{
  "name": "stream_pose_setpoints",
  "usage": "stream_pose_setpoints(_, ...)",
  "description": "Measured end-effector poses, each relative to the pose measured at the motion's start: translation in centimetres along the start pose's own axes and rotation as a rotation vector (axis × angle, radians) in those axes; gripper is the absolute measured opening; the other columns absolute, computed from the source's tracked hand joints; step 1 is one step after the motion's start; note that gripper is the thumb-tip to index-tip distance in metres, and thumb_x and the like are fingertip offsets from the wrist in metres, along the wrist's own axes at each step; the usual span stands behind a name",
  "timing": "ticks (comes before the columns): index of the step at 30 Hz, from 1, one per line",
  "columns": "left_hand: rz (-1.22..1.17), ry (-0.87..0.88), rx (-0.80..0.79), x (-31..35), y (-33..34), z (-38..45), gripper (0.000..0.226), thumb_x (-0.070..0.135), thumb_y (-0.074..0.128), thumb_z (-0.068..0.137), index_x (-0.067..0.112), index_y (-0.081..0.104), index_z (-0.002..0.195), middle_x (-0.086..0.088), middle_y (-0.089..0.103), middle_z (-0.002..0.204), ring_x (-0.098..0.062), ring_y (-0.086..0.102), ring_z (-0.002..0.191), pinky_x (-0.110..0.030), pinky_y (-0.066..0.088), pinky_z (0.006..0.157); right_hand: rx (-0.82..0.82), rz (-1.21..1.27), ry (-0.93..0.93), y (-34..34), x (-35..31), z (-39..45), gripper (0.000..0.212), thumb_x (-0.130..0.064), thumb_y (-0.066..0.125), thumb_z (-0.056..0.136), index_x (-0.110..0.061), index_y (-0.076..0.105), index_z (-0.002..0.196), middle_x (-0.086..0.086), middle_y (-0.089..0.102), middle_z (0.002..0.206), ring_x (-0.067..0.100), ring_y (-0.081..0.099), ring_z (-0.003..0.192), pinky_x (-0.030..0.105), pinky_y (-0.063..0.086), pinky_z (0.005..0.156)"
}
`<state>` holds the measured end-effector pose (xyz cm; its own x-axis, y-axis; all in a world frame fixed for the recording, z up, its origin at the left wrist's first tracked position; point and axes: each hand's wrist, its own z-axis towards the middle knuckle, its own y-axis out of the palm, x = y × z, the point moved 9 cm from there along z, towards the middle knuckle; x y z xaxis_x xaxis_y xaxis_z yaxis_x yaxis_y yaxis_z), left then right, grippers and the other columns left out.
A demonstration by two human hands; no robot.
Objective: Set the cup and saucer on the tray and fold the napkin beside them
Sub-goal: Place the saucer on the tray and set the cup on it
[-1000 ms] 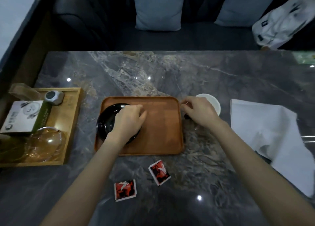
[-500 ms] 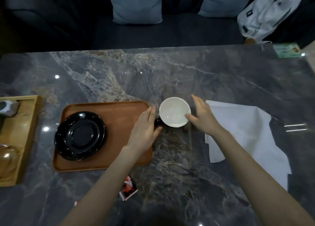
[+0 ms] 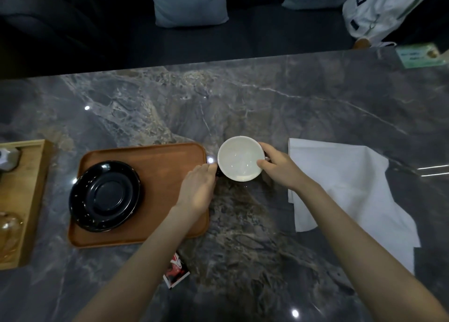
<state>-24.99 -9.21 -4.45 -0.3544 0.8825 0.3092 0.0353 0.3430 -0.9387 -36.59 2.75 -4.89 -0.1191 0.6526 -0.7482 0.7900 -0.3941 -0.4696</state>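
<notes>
Setting: a dark marbled stone desk (image 3: pixel 243 103) with a dark sofa and pale cushions (image 3: pixel 189 3) along its far side.
Tray: brown wooden tray (image 3: pixel 155 166) left of centre on the desk.
Saucer: black saucer (image 3: pixel 105 196) lying flat in the left half of the tray.
Cup: white-lined cup (image 3: pixel 240 158) with a dark outside, upright on the bare desk just right of the tray's far right corner, not on the tray.
Right hand: right hand (image 3: pixel 279 168) on the cup's right side, its fingers (image 3: pixel 263 162) curled against the rim and wall, gripping the cup.
Left hand: left hand (image 3: pixel 198 189) over the tray's right edge, fingers close together and reaching the dark left side of the cup; whether they grip it cannot be told.
Napkin: white napkin (image 3: pixel 352 190) lying loosely spread and rumpled on the desk right of the cup, partly under the right forearm.
Other things: a red packet (image 3: pixel 176 269) on the near desk; a lighter wooden tray (image 3: pixel 26 200) at the far left edge.
</notes>
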Motion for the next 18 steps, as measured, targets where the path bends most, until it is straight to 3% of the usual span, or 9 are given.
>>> stream_pose_setpoints(3,-0.093,-0.048,-0.057,-0.7,0.2,0.2,0.025,0.002,0.044,0.09,0.007,0.051,0.113,-0.015,0.061,0.106,-0.037,0.058,0.092,-0.045,0.048,0.07,0.031,0.008,-0.007,-0.2,-0.6,-0.1,0.045,-0.006,0.044,0.089,-0.019,0.043,0.133,0.003,0.056,0.12,0.019,0.051,0.108,0.031,0.042,0.088)
stream_pose_setpoints(7,-0.158,-0.025,-0.007,-1.2,-1.2,-0.6,0.019,0.002,0.048,0.086,0.006,0.054,0.104,-0.017,0.064,0.094,-0.038,0.059,0.083,-0.05,0.048,0.067,0.036,-0.043,-0.03,-0.4,-2.4,-0.8,0.047,-0.004,0.044,0.087,-0.017,0.045,0.132,0.001,0.055,0.115,0.016,0.05,0.103,0.028,0.038,0.083)
stream_pose_setpoints(12,-0.204,-0.008,0.082,-3.0,-4.7,-2.1,0.016,0.016,0.056,0.087,0.012,0.057,0.102,-0.014,0.067,0.092,-0.036,0.061,0.083,-0.049,0.049,0.067,0.038,-0.058,-0.093,0.4,-6.1,-1.8,0.045,-0.006,0.044,0.086,-0.016,0.047,0.13,0.001,0.057,0.111,0.02,0.054,0.101,0.033,0.045,0.082)
stream_pose_setpoints(18,-0.271,-0.017,0.174,-6.2,-10.3,-5.9,0.025,0.013,0.065,0.081,0.008,0.063,0.105,-0.014,0.071,0.093,-0.032,0.064,0.085,-0.047,0.051,0.072,0.035,-0.032,-0.2,3.2,-12.0,-3.4,0.042,-0.002,0.045,0.087,-0.015,0.051,0.126,-0.001,0.058,0.099,0.003,0.054,0.079,0.011,0.043,0.064)
